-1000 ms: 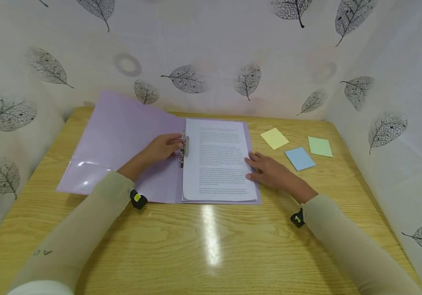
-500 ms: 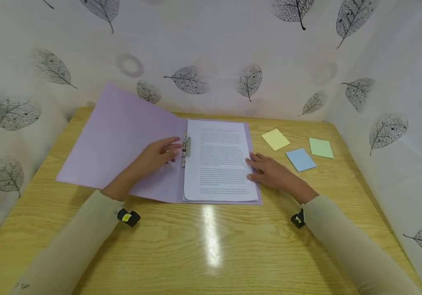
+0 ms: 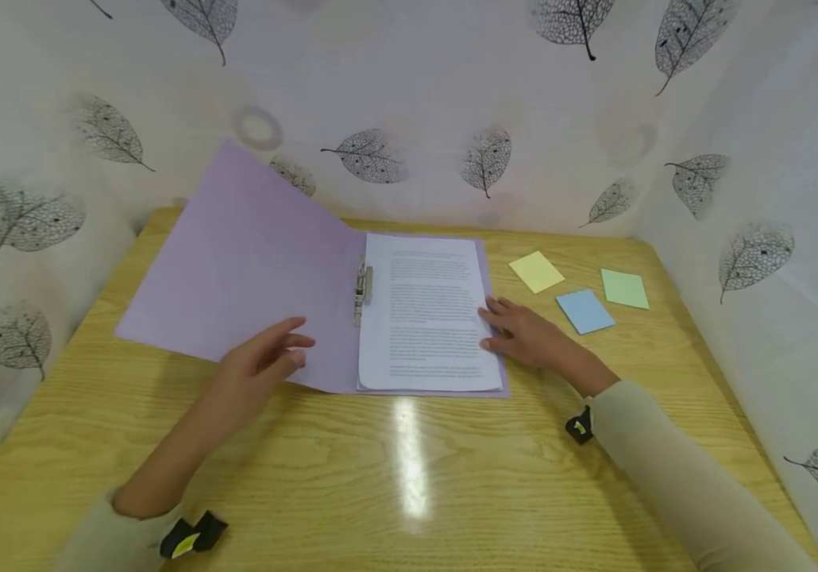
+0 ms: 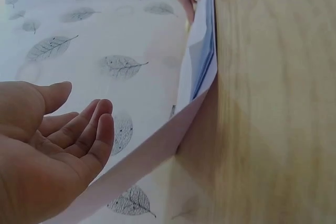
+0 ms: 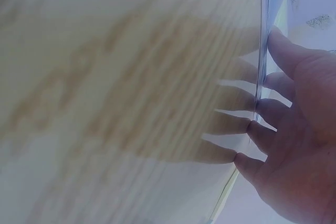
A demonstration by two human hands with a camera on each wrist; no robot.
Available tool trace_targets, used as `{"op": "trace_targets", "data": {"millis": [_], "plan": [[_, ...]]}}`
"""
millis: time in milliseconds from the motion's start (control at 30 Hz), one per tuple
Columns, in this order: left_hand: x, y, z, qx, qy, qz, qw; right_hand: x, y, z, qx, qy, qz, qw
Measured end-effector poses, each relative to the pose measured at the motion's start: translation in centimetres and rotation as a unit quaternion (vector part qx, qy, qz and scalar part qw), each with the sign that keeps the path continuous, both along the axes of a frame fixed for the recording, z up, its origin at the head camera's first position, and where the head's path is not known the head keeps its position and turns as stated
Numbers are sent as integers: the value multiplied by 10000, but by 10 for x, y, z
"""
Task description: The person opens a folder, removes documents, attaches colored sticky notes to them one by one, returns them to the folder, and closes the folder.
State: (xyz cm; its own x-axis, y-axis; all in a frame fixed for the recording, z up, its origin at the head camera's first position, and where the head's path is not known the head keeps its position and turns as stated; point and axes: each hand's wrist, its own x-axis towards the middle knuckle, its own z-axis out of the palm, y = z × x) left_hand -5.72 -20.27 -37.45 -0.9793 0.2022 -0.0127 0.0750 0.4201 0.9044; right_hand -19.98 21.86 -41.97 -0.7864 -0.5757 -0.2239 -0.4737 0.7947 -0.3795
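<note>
A purple folder (image 3: pixel 245 254) lies open on the wooden table, its left cover tilted up off the surface. On its right side sits a stack of printed paper (image 3: pixel 426 318), beside a metal lever clip (image 3: pixel 364 287) at the spine. My left hand (image 3: pixel 248 377) hovers over the lower edge of the raised cover, fingers loosely bent and holding nothing; in the left wrist view the same left hand (image 4: pixel 58 145) has its palm exposed. At the right edge of the paper, the spread fingers of my right hand (image 3: pixel 529 338) rest on the sheets and folder edge.
Yellow (image 3: pixel 536 272), blue (image 3: pixel 585 311) and green sticky note pads (image 3: pixel 624 288) lie right of the folder on the wooden table (image 3: pixel 352 477). A pale leaf-patterned curtain (image 3: pixel 409 87) surrounds the table's back and sides.
My left hand has left the metal clip and drawn back toward the lower left. The folder's left cover has risen higher. My right hand keeps its place.
</note>
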Motion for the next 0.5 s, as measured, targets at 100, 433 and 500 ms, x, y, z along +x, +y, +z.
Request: {"op": "trace_targets", "data": {"millis": [100, 433, 500], "plan": [[17, -7, -3, -93, 57, 256, 9996, -1, 0, -2, 10, -16, 1, 10000], [43, -21, -16, -932, 98, 1117, 9893, -1, 0, -2, -8, -84, -35, 10000], [43, -21, -17, -1042, 100, 1253, 9866, -1, 0, -1, 4, -111, -50, 9999]]}}
